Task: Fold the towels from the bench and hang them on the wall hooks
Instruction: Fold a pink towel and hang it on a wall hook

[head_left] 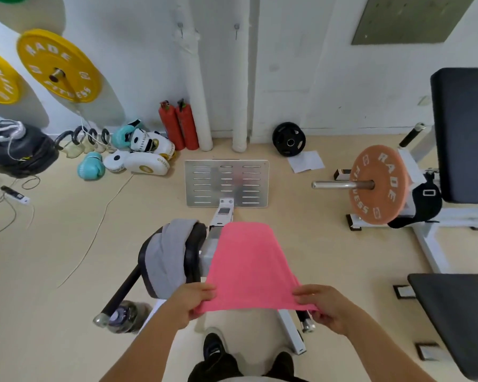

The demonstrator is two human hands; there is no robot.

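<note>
The left hand (193, 302) and right hand (324, 308) each pinch a near corner of the pink terry towel (246, 264), stretched flat. If either pinch slackens, the far edge may sag and skew the fold, or brush the grey towel (167, 260) off the bench's black padded roller (192, 249).

Both hands, left hand (194, 301) and right hand (324, 308), pinch the pink towel (249, 266) by its near corners; grey towel (169, 257) drapes over the bench pad (195, 249).
</note>
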